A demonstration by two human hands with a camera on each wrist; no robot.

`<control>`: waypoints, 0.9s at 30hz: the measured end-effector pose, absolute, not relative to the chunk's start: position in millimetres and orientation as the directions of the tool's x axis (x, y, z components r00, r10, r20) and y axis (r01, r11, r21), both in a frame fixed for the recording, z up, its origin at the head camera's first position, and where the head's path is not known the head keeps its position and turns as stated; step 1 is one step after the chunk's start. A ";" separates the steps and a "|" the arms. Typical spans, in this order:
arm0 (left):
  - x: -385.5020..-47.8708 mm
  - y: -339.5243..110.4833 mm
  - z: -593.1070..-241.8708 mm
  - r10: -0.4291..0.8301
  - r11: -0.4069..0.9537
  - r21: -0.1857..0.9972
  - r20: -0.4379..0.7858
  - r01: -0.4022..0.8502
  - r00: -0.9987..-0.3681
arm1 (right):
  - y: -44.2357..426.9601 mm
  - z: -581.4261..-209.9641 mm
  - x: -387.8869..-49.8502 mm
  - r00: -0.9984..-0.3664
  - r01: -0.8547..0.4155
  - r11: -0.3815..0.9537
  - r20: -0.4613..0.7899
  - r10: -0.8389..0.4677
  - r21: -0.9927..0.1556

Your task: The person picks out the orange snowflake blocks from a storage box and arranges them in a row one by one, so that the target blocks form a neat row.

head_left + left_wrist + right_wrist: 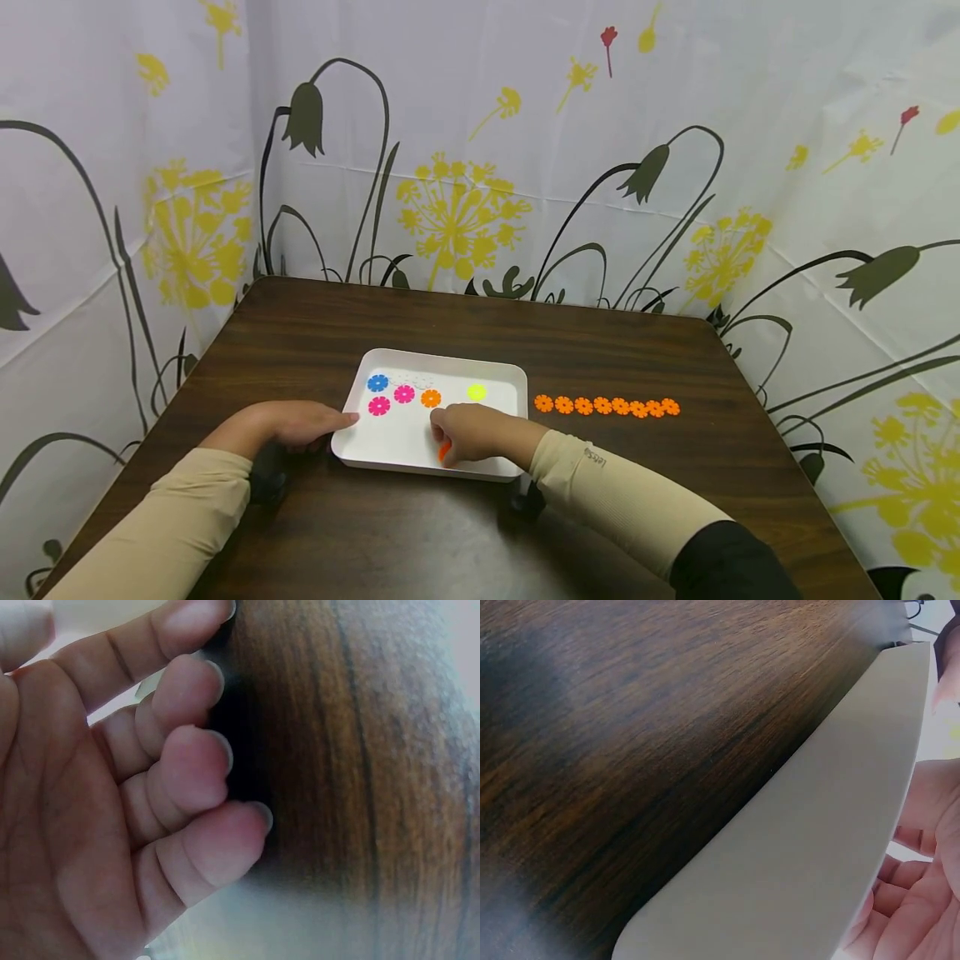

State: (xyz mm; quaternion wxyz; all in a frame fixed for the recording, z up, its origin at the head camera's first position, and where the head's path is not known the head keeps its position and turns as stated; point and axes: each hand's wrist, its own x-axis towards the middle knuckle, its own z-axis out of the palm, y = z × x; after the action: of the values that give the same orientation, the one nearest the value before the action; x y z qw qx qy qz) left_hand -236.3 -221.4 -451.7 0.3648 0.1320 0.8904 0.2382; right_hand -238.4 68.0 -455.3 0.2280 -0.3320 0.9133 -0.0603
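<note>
A white tray [390, 450] lies on the table, with notched plastic discs in it: a blue disc [378, 382], two pink discs [404, 393], an orange disc [431, 398] and a yellow disc [476, 392]. My right hand [476, 432] is over the tray's right half, fingers curled down. Its fingers pinch another orange disc [445, 452], largely hidden by the hand. My left hand [303, 422] rests at the tray's left side, one digit reaching over the rim. In the left wrist view its other fingers [199, 769] bend loosely near the wood, holding nothing.
A row of several orange discs [602, 406] stretches over the table right of the tray. The dark wooden table [450, 321] ends at the back against a white curtain [465, 100] with printed flowers. In the right wrist view the tray's outer wall [802, 825] stands before the hand.
</note>
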 end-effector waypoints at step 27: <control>-235.5 -220.2 -450.8 0.406 0.848 0.527 -0.582 0.053 -0.705 | 140.1 -429.2 -280.8 -0.714 0.085 0.527 -0.420 -0.560 -0.846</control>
State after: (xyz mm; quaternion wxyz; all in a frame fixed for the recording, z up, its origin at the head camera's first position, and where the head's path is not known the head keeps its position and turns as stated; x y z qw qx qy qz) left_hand -235.5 -220.2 -450.8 0.3617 0.1288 0.8906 0.2436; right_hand -280.8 140.1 -429.2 0.3477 -0.1483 0.8015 -0.4634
